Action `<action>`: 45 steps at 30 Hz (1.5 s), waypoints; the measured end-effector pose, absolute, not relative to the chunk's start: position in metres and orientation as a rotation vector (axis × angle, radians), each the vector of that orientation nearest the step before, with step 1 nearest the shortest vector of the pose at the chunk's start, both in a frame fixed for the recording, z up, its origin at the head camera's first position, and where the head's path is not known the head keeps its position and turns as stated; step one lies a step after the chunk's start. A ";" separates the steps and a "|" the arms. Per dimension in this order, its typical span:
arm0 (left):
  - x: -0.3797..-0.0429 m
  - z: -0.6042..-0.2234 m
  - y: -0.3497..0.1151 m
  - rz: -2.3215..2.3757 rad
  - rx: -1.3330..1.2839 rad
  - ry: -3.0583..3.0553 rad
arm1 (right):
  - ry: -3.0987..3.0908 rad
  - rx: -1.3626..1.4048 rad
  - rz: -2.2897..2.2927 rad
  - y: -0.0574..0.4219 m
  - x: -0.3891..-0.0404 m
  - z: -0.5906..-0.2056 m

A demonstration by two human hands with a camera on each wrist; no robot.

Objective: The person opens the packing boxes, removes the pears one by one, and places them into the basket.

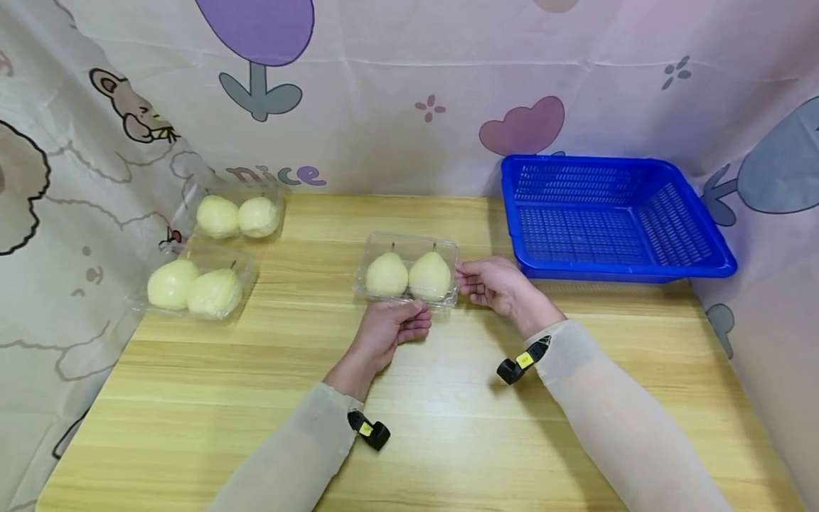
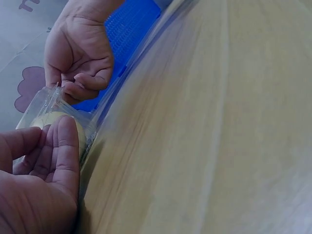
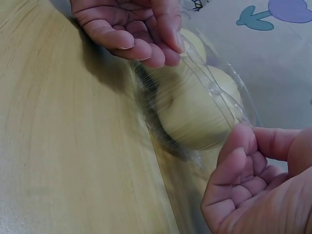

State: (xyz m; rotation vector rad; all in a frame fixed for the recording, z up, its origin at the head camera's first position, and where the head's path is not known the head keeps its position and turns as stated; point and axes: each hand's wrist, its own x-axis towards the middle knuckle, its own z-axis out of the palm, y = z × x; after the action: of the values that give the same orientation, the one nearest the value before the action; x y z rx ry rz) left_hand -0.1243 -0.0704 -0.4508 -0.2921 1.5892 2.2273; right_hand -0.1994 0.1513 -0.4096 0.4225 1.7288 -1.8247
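Observation:
A clear plastic clamshell box (image 1: 412,245) with two pale yellow pears (image 1: 430,276) in it sits mid-table, stems pointing to the back. My left hand (image 1: 387,331) pinches the rim along its near side, thumb on top. At the right side, my right hand (image 1: 495,284) pinches the rim near the corner between thumb and forefinger. In the right wrist view, the rim runs as a double strip between the left hand (image 3: 134,29) and the right hand (image 3: 258,180). Whether the lid is fully pressed down I cannot tell.
Two more clear boxes stand at the left, one at the back (image 1: 271,195) and one nearer (image 1: 246,284), each holding two pears. An empty blue plastic basket (image 1: 621,270) stands at the back right. A printed curtain (image 1: 397,142) hangs behind the wooden table (image 1: 448,434).

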 end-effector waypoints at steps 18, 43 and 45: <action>-0.120 -0.453 -0.066 2.253 -0.288 1.668 | 1.874 0.334 -1.700 0.151 -0.197 -0.408; -0.119 -0.453 -0.063 2.237 -0.277 1.742 | 1.860 0.275 -1.700 0.150 -0.193 -0.406; -0.119 -0.452 -0.063 2.237 -0.281 1.743 | 1.856 0.273 -1.699 0.150 -0.194 -0.406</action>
State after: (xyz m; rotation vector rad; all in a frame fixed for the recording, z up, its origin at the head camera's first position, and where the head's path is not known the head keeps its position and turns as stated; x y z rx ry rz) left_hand -0.1188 -0.0627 -0.4524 -0.2811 1.7430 2.2368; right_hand -0.1936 0.1496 -0.4064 0.2730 1.8556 -1.6986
